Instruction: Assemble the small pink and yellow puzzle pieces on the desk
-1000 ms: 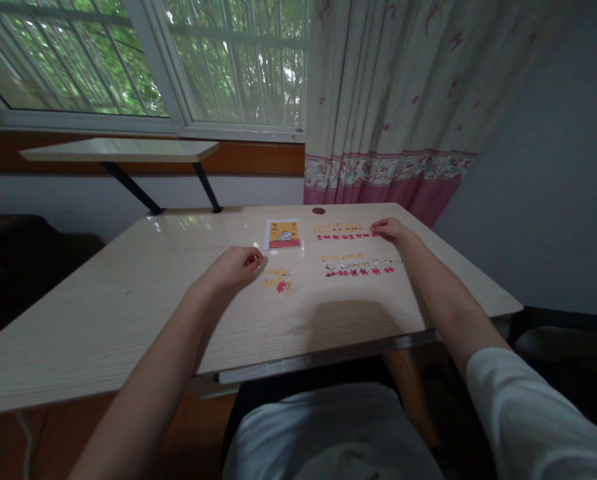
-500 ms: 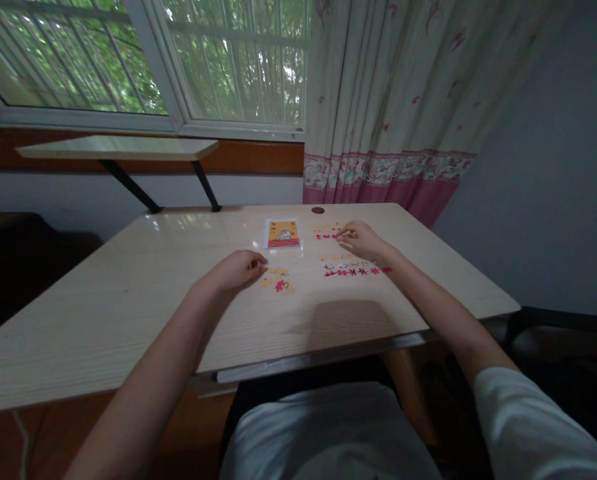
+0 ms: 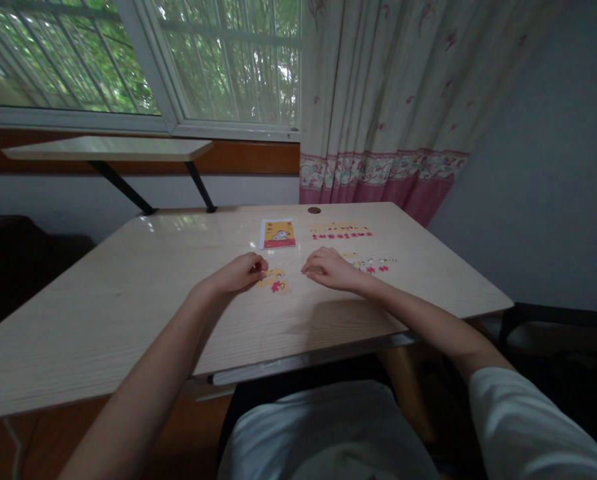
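My left hand [image 3: 239,273] rests at the left edge of a small cluster of jigsaw puzzle pieces [image 3: 277,287], yellow with a red one. Its fingers are curled together, and whatever they pinch is hidden. To the right of that cluster, my right hand [image 3: 331,269] hovers low over the desk, thumb and fingertips closed; I cannot make out anything between them. Behind it lie rows of yellow and red pieces [image 3: 342,235]. Another group of pieces [image 3: 384,269], red, white and yellow, is partly covered by my right hand and wrist.
A picture card [image 3: 278,234] showing a white animal on yellow and red lies beyond the hands. The pale wooden desk [image 3: 143,293] has a round cable hole [image 3: 314,210] near its back edge. A raised shelf [image 3: 118,148] stands back left, and a curtain [image 3: 378,133] hangs behind.
My right hand has moved left and nearer from the far rows of pieces toward the small cluster. My left hand stays in nearly the same place. The view has shifted slightly.
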Tool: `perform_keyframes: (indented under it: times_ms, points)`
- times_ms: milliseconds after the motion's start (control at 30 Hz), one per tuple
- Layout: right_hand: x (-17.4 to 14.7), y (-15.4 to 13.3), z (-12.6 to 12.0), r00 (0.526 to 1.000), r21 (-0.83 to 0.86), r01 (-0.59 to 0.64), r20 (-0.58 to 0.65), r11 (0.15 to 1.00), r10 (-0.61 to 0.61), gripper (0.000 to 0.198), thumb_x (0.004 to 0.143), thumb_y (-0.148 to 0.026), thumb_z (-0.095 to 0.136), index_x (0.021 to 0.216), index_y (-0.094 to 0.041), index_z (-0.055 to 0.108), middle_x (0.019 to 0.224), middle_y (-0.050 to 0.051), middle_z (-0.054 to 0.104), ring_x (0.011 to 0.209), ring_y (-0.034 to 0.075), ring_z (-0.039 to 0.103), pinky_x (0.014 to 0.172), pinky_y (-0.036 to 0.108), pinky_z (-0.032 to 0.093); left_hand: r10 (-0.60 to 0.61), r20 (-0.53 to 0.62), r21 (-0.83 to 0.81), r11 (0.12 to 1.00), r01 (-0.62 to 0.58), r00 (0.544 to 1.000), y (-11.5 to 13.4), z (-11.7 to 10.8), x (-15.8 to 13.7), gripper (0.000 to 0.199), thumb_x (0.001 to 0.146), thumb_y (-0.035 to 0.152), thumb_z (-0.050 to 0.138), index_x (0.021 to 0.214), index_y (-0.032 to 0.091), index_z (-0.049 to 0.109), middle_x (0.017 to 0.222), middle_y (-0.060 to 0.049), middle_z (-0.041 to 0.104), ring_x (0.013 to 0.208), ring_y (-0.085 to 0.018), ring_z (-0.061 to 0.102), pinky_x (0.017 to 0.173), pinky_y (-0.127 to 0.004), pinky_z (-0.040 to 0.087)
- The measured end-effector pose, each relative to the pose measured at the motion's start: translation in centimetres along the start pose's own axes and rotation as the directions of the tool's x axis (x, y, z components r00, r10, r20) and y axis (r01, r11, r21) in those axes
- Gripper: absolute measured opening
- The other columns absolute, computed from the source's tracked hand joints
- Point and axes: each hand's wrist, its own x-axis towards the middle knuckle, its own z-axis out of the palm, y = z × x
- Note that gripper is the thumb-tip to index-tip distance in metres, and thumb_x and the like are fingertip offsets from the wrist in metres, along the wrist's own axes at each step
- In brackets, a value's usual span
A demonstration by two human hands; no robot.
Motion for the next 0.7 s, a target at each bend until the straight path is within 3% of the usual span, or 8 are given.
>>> perform_keyframes:
  times_ms: [200,367,400,533,633,700]
  points:
    - [-0.2,-1.6,0.9,0.999,-0.026,0.049,-0.015,0.998,-0.049,0.017,0.09,-0.026,0.055,0.093,-0.021,0.071,0.089,0.005,0.07,0.089,0.018,0.056,0.081,0.033,0.035,-0.039,-0.02,-0.087,0.996,0.037,0.999,-0.3,0.0,-0.2,0.02,0.071,0.038,0.055,0.071,0.018,0.051,0.062,0.002,0.049,0.058,-0.012,0.044,0.055,-0.023,0.036]
    - [-0.2,-2.2,1.4,0.996,-0.053,0.047,-0.078,0.997,-0.051,0.019,0.091,-0.027,0.053,0.098,-0.022,0.07,0.09,0.005,0.07,0.089,0.019,0.056,0.08,0.033,0.034,-0.043,-0.095,-0.241,0.97,0.019,0.995,1.4,0.0,-0.3,0.026,0.073,0.042,0.06,0.069,0.018,0.05,0.063,0.002,0.05,0.059,-0.011,0.044,0.054,-0.023,0.037]
    - [-0.2,-2.2,1.3,0.993,-0.059,0.032,-0.109,0.998,-0.038,0.021,0.092,-0.027,0.053,0.101,-0.021,0.07,0.089,0.005,0.07,0.089,0.019,0.056,0.08,0.033,0.034,-0.056,-0.134,-0.323,0.946,0.01,0.989,2.0,0.1,-0.2,0.027,0.073,0.043,0.061,0.07,0.018,0.05,0.064,0.001,0.051,0.058,-0.011,0.045,0.054,-0.023,0.037]
    - [-0.2,-2.0,1.1,0.974,-0.061,-0.028,-0.224,0.998,0.014,0.029,0.09,-0.034,0.055,0.114,-0.02,0.065,0.088,0.006,0.068,0.087,0.019,0.055,0.08,0.033,0.034,-0.034,-0.104,-0.624,0.781,-0.038,0.994,4.0,1.0,0.1,0.036,0.064,0.04,0.074,0.08,0.017,0.052,0.068,0.001,0.058,0.061,-0.011,0.054,0.058,-0.025,0.043]
    - [-0.2,-1.9,0.9,0.974,-0.058,-0.015,-0.229,0.998,0.001,0.033,0.09,-0.038,0.057,0.117,-0.021,0.064,0.088,0.006,0.068,0.086,0.019,0.055,0.08,0.033,0.034,-0.039,-0.069,-0.74,0.672,-0.024,0.997,4.5,2.0,0.3,0.041,0.061,0.037,0.079,0.082,0.018,0.049,0.063,0.003,0.057,0.055,-0.009,0.053,0.053,-0.022,0.04]
    - [-0.1,-1.9,0.9,0.977,-0.064,0.016,-0.21,0.998,-0.029,0.031,0.09,-0.039,0.057,0.114,-0.022,0.067,0.087,0.005,0.068,0.086,0.019,0.056,0.079,0.033,0.033,-0.033,-0.031,-0.761,0.649,-0.002,0.999,4.4,2.5,0.3,0.042,0.061,0.036,0.08,0.081,0.018,0.047,0.061,0.004,0.057,0.052,-0.009,0.053,0.051,-0.021,0.038]
